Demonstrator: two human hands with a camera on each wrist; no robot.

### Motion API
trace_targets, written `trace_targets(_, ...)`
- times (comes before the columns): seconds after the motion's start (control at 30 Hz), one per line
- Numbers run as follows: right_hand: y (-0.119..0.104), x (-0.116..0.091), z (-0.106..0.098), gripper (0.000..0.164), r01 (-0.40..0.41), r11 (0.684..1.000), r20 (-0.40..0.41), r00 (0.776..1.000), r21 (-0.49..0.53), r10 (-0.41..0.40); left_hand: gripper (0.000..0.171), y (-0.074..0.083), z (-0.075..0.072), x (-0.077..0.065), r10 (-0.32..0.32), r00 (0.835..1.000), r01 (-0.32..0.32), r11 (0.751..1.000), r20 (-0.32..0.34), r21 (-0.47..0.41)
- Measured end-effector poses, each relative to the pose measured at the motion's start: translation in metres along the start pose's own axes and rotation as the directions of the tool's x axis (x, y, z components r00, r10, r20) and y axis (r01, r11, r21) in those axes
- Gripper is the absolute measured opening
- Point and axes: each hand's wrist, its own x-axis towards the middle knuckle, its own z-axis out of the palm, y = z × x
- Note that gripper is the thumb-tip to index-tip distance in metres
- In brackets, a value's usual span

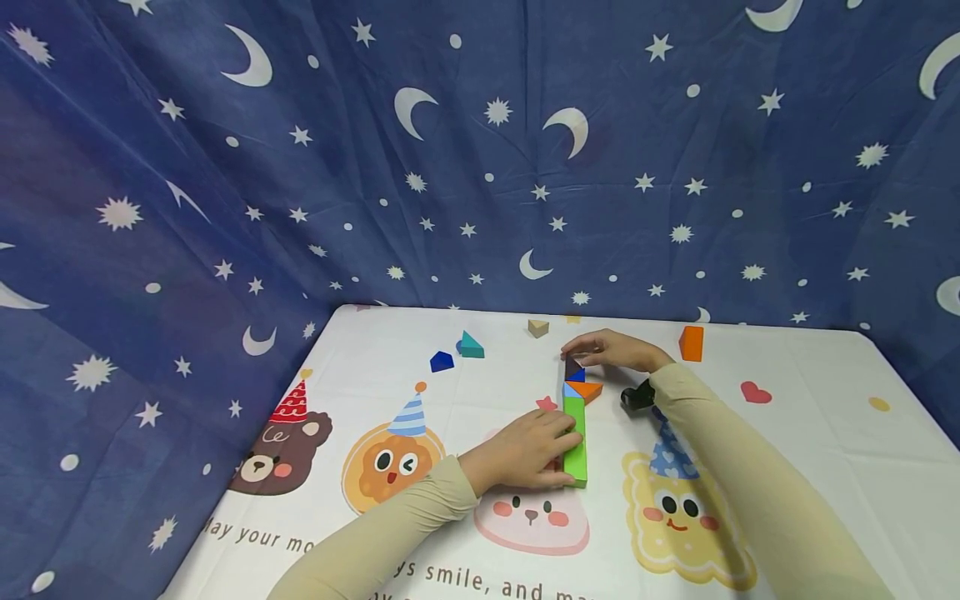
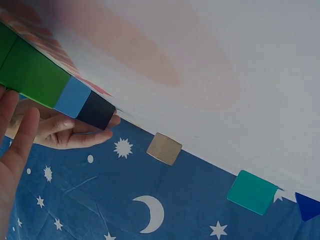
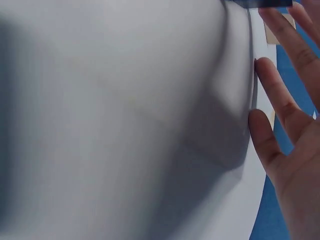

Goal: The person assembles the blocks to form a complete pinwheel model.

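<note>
A row of blocks runs away from me on the white cloth. Nearest is a long green block (image 1: 575,458); the left wrist view shows a seam in the green (image 2: 35,70). Beyond it come a light blue triangular block (image 1: 572,390), an orange triangular block (image 1: 588,389) jutting right, a blue triangular block (image 1: 577,375) and a dark block (image 1: 571,367) at the far end. My left hand (image 1: 528,450) touches the green block from the left, fingers fairly straight. My right hand (image 1: 611,348) holds the dark block between thumb and fingers.
Toward the back lie a dark blue block (image 1: 442,362), a teal triangular block (image 1: 471,345), a tan wooden block (image 1: 537,327) and an orange block (image 1: 692,343). A black object (image 1: 637,397) sits beside the right sleeve. A blue starry curtain (image 1: 480,167) stands behind the table.
</note>
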Motion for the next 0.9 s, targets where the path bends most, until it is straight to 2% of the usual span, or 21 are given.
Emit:
trace_targets(0.1, 0.0019, -0.0017, -0.0015, 0.045, -0.005, 1.0, 0.008, 1.0, 0.027, 0.005, 0.05, 0.0004, -0.0004, -0.0004, 0.0, 1.0, 0.0, 1.0, -0.003, 0.003)
trace_targets(0.6, 0.0027, -0.0009, -0.0003, 0.049, -0.01, 0.999, -0.011, 1.0, -0.043, 0.01, 0.051, 0.0001, 0.001, 0.0001, -0.003, 1.0, 0.003, 1.0, 0.005, 0.006)
trace_targets(0.9, 0.0025, -0.0013, 0.0, 0.049, -0.035, 0.999, 0.001, 0.999, -0.008, 0.035, 0.052, 0.0, 0.0008, 0.0008, -0.004, 1.0, 0.004, 1.0, 0.008, 0.006)
